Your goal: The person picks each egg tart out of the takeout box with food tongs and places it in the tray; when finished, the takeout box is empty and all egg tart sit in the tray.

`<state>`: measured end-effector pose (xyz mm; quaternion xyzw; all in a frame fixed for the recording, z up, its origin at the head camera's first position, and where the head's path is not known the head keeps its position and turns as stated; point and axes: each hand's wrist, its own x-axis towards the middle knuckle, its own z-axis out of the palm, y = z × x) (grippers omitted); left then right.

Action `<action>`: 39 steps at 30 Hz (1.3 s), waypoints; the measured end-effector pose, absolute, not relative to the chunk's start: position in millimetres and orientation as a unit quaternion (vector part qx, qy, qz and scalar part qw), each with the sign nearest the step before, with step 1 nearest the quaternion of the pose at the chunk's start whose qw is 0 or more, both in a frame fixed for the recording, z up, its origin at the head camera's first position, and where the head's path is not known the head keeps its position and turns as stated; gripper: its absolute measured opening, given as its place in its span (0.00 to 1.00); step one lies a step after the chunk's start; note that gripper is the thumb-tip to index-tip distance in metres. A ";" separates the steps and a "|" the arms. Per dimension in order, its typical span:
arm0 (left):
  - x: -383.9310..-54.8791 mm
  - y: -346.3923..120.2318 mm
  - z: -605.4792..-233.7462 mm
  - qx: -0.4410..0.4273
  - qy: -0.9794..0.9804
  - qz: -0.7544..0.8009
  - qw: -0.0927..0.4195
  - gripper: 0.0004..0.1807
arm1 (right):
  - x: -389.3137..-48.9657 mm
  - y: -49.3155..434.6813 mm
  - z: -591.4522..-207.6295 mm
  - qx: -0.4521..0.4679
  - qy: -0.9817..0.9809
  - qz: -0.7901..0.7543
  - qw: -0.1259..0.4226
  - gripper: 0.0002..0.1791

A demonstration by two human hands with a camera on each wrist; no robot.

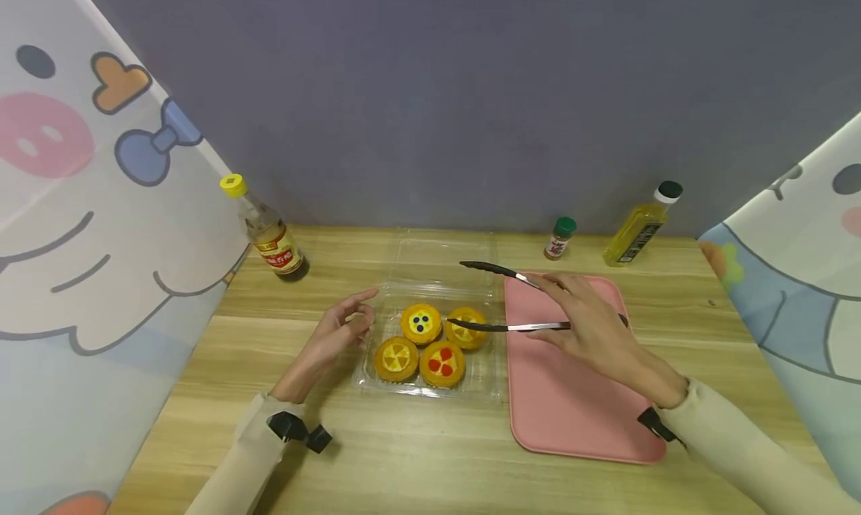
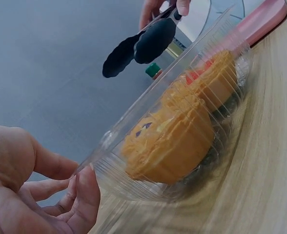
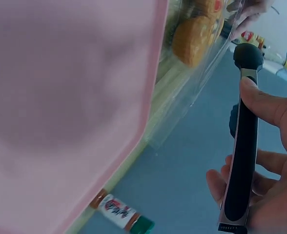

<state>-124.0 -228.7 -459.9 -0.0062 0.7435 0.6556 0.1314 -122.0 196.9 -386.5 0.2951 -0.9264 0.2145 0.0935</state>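
Observation:
A clear plastic clamshell box (image 1: 486, 380) lies with its lid (image 1: 440, 257) folded back. Several egg tarts with different toppings sit inside: one with blue dots (image 1: 421, 324), one with red dots (image 1: 442, 364), and others with yellow wedges (image 1: 396, 359). At the box's left side, my left hand (image 1: 339, 328) pinches the rim between thumb and fingers, as the left wrist view shows. My right hand (image 1: 592, 332) holds black-and-silver tongs (image 1: 538, 327) above the pink tray. Their spread black tips reach over the box, apart in height from the tarts; nothing is between them.
The pink tray (image 1: 572, 418) lies right of the box. Behind it stand a small green-capped spice jar (image 1: 560, 238) and an oil bottle (image 1: 639, 231). A yellow-capped sauce bottle (image 1: 274, 242) stands at the back left. A grey wall (image 1: 430, 111) bounds the wooden table (image 1: 403, 455).

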 end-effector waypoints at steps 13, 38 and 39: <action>-124.7 -227.7 -462.0 -0.005 0.745 0.655 0.126 0.30 | -144.3 164.0 -374.2 0.374 -0.913 0.146 0.078 0.44; -123.6 -225.7 -458.2 -0.010 0.742 0.658 0.129 0.29 | -184.9 125.1 -351.0 0.489 -0.866 -0.011 0.101 0.48; -123.2 -225.7 -458.3 -0.011 0.741 0.658 0.130 0.29 | -185.7 123.9 -350.1 0.492 -0.865 -0.014 0.102 0.48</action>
